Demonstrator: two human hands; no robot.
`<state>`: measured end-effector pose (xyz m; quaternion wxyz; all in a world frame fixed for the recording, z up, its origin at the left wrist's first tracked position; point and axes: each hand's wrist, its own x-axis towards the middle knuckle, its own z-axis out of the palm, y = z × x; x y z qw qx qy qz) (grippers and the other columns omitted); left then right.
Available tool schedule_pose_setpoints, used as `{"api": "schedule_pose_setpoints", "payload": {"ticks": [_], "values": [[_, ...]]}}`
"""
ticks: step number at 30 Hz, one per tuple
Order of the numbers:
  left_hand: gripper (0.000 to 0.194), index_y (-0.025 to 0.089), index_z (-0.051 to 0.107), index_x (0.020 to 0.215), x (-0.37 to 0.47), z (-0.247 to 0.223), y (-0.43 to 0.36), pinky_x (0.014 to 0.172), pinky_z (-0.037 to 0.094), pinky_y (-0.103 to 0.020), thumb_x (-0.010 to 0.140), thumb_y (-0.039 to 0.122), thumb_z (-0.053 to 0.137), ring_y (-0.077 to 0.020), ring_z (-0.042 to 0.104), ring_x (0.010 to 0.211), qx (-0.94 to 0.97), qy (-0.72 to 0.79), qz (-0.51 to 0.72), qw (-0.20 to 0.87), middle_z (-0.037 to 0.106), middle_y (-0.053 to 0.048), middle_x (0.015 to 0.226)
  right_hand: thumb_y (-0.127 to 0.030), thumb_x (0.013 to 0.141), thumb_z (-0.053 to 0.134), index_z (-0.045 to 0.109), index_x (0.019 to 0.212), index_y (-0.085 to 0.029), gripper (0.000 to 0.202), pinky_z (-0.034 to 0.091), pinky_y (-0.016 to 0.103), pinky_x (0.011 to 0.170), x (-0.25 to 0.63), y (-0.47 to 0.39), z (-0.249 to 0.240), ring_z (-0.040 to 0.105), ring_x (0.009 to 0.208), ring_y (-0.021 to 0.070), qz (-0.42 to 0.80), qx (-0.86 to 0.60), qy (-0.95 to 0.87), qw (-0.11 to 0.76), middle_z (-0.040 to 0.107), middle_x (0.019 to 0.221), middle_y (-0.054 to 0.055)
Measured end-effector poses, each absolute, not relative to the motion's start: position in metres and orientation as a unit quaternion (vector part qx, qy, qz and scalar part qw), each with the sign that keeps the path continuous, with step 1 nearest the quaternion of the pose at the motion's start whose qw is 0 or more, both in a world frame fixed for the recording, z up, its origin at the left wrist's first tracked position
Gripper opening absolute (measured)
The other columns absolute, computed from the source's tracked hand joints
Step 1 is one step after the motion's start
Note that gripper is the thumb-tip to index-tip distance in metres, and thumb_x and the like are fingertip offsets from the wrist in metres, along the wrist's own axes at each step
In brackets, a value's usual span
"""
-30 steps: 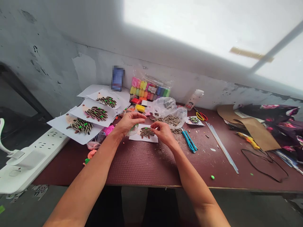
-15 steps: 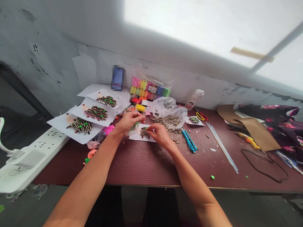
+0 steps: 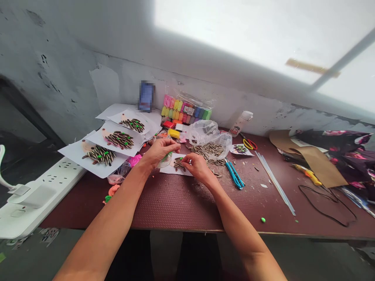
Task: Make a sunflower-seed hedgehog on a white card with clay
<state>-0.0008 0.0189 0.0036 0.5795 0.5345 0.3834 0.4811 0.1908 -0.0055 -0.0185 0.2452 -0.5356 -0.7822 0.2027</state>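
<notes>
My left hand (image 3: 160, 151) is closed, with a clear plastic packet (image 3: 166, 160) showing green clay hanging below its fingers. Beneath both hands lies a small white card (image 3: 170, 168), and striped sunflower seeds (image 3: 178, 163) with a touch of green are set on it in a hedgehog shape. The fingers of my right hand (image 3: 197, 166) are pinched together at the right side of those seeds. Whatever is between its fingertips is too small to make out. A heap of loose sunflower seeds (image 3: 209, 150) lies just behind my right hand.
Hedgehog seed pictures (image 3: 120, 139) on white sheets lie at left, near a power strip (image 3: 43, 195). Behind are bagged coloured clays (image 3: 187, 109), a phone (image 3: 146, 96) and a bottle (image 3: 241, 123). Blue-handled pliers (image 3: 234, 175), scissors (image 3: 249, 143), glue sticks (image 3: 275, 181) and a glue gun (image 3: 310, 175) lie right.
My right hand shifts very slightly over the seeds on the card, fingers still pinched. My left hand stays in place with the packet.
</notes>
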Motion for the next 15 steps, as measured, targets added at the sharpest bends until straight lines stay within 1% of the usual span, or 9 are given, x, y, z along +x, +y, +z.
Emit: {"api": "schedule_pose_setpoints", "payload": {"ticks": [4, 10, 12, 15], "values": [[0.037, 0.018, 0.07, 0.064, -0.0007, 0.0056, 0.0181, 0.077, 0.046, -0.034, 0.06, 0.049, 0.088, -0.0167, 0.06, 0.072, 0.53, 0.384, 0.479, 0.584, 0.068, -0.004, 0.07, -0.015, 0.085, 0.07, 0.077, 0.083, -0.019, 0.008, 0.04, 0.025, 0.073, 0.1909, -0.0046, -0.0192, 0.06, 0.077, 0.0143, 0.197, -0.539, -0.783, 0.239, 0.07, 0.084, 0.002], [0.038, 0.018, 0.069, 0.063, -0.0008, 0.0062, 0.0179, 0.077, 0.046, -0.034, 0.061, 0.052, 0.087, -0.0171, 0.059, 0.072, 0.537, 0.386, 0.478, 0.579, 0.068, -0.004, 0.07, -0.022, 0.091, 0.065, 0.078, 0.084, -0.02, 0.015, 0.038, 0.025, 0.069, 0.1909, -0.0045, -0.0183, 0.056, 0.072, 0.0139, 0.18, -0.543, -0.79, 0.223, 0.069, 0.082, 0.003], [0.038, 0.018, 0.069, 0.064, -0.001, 0.006, 0.018, 0.076, 0.046, -0.034, 0.062, 0.051, 0.086, -0.0168, 0.059, 0.072, 0.537, 0.385, 0.477, 0.579, 0.068, -0.004, 0.07, -0.022, 0.09, 0.065, 0.078, 0.084, -0.02, 0.015, 0.038, 0.025, 0.069, 0.1911, -0.0044, -0.0185, 0.057, 0.073, 0.0143, 0.18, -0.541, -0.79, 0.225, 0.069, 0.082, 0.003], [0.038, 0.018, 0.069, 0.064, -0.0014, 0.006, 0.0181, 0.075, 0.046, -0.034, 0.062, 0.052, 0.086, -0.0167, 0.059, 0.07, 0.538, 0.386, 0.475, 0.58, 0.068, -0.004, 0.071, -0.016, 0.086, 0.067, 0.078, 0.085, -0.02, 0.012, 0.04, 0.025, 0.072, 0.1916, -0.0042, -0.0195, 0.059, 0.076, 0.0148, 0.191, -0.537, -0.786, 0.238, 0.07, 0.084, 0.003]]}}
